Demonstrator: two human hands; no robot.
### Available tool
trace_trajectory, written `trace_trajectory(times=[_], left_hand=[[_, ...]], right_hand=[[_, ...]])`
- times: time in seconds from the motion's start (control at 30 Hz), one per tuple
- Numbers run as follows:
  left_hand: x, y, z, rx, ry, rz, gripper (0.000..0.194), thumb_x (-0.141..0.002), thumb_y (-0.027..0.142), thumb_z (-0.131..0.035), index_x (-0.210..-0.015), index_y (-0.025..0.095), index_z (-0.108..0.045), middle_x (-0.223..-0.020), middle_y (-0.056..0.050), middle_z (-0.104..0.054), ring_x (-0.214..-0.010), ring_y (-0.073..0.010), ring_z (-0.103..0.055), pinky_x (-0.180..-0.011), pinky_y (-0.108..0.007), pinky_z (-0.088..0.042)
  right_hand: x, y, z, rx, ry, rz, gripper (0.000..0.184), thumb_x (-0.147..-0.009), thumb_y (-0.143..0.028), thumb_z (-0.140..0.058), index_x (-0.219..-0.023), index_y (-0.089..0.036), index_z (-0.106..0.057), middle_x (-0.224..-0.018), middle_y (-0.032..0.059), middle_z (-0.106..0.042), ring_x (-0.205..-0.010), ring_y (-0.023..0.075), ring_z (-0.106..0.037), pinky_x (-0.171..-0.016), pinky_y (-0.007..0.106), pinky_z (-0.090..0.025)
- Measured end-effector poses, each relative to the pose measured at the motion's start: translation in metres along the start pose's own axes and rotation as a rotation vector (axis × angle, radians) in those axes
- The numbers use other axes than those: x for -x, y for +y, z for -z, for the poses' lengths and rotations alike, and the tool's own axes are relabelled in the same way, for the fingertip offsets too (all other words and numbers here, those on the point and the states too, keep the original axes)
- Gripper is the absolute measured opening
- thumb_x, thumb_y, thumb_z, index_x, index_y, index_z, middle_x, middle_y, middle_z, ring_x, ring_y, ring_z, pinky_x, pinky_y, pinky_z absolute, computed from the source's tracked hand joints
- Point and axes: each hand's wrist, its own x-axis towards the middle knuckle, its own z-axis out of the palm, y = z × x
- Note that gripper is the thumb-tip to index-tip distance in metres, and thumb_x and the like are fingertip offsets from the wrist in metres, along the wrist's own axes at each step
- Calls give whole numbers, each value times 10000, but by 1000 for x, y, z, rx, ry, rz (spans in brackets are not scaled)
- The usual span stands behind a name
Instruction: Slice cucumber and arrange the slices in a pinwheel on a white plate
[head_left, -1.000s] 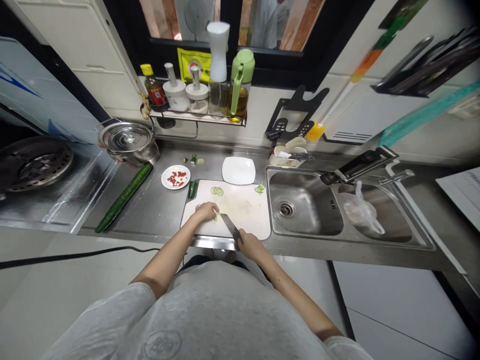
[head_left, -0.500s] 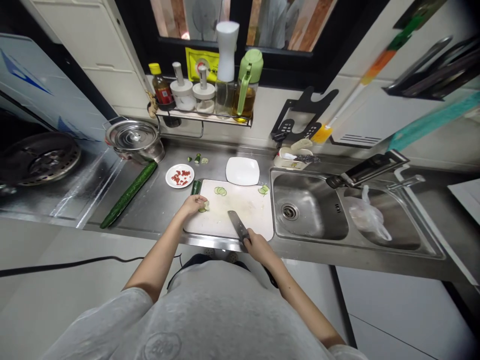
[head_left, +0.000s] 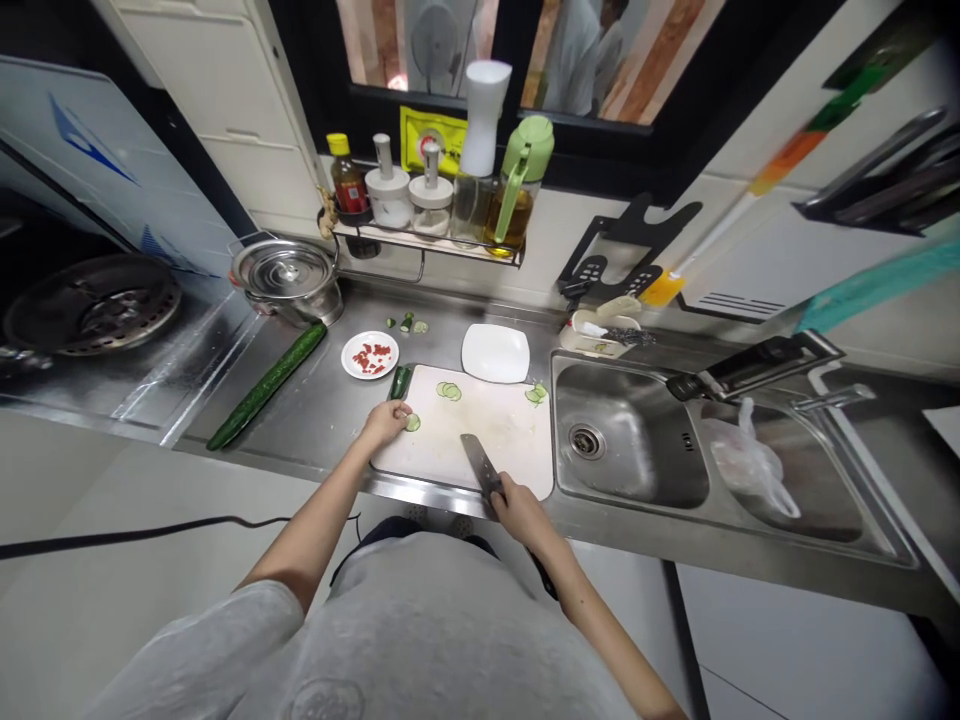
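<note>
My right hand (head_left: 521, 505) grips a kitchen knife (head_left: 480, 462), its blade resting low over the white cutting board (head_left: 480, 440) and pointing away to the left. At the board's left side, the bent fingers of my left hand (head_left: 388, 420) close at a small group of cucumber slices (head_left: 412, 423); the fingertips partly hide the contact. Just beyond that hand lies a cut piece of cucumber (head_left: 401, 381). More cucumber slices (head_left: 448, 391) sit near the board's far edge, and another little pile (head_left: 535, 394) is at its far right corner.
A white plate (head_left: 495, 353) stands behind the board, and a round plate (head_left: 370, 355) with chopped red pieces is to its left. Farther left are a whole cucumber (head_left: 266, 387) and a steel pot (head_left: 289, 275). The double sink (head_left: 630, 430) adjoins the board's right edge.
The view has shifted slightly. The slices that stood up at my left fingertips now lie flatter on the board. My right hand still holds the knife in nearly the same place.
</note>
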Motion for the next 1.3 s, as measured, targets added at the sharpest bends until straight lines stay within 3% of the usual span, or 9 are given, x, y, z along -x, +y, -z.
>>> trace_trajectory(times=[0.2, 0.4, 0.5, 0.7, 0.83, 1.03, 1.3], left_hand=[[9, 10, -2, -315, 99, -72, 253, -777, 162, -518, -978, 197, -669, -865, -52, -692, -829, -177, -601, -763, -260, -415], [18, 13, -3, -395, 156, -62, 290, -790, 243, -555, -1062, 217, -652, -1005, -77, -656, -1008, -232, -561, -903, -321, -403], [14, 25, -10, -371, 185, -91, 296, -813, 260, -530, -1082, 221, -648, -1051, -78, -631, -1038, -235, -542, -938, -335, -391], [-18, 72, -44, -380, 116, -234, 347, -859, 246, -471, -1176, 235, -613, -1098, -87, -583, -1067, -230, -504, -942, -337, -364], [-40, 94, -58, -485, 14, -326, 398, -865, 149, -411, -1185, 284, -605, -1116, -84, -550, -1076, -229, -475, -907, -358, -350], [-57, 104, -49, -647, -75, -426, 313, -818, 92, -433, -1001, 217, -654, -1088, -108, -552, -1065, -238, -464, -894, -376, -335], [-62, 109, -42, -670, -125, -512, 204, -812, 124, -479, -882, 175, -664, -973, -119, -628, -985, -229, -546, -911, -369, -327]], right_hand=[[-3, 1, 1, -2, -10, -2, 221, -924, -225, -397, -1117, -154, -479, -944, 116, -665, -851, 193, -599, -653, 248, -288], [-2, 1, 2, -4, -31, -18, 218, -926, -229, -385, -1110, -166, -484, -937, 103, -669, -865, 193, -602, -656, 243, -302], [-3, 4, 1, -29, -9, -5, 225, -926, -229, -381, -1115, -161, -484, -935, 104, -672, -872, 194, -609, -671, 243, -316], [-2, 11, 3, -48, 46, -38, 245, -925, -231, -378, -1132, -155, -487, -941, 115, -682, -888, 199, -624, -695, 244, -339], [0, 17, 4, -60, 70, -71, 273, -925, -242, -379, -1162, -149, -478, -954, 117, -685, -902, 203, -626, -701, 243, -348], [8, 26, 2, -86, 94, -111, 307, -924, -247, -379, -1203, -151, -464, -944, 108, -682, -900, 201, -621, -707, 244, -352], [10, 29, 2, -108, 102, -104, 247, -913, -235, -390, -1124, -159, -491, -860, 87, -670, -798, 189, -598, -643, 239, -318]])
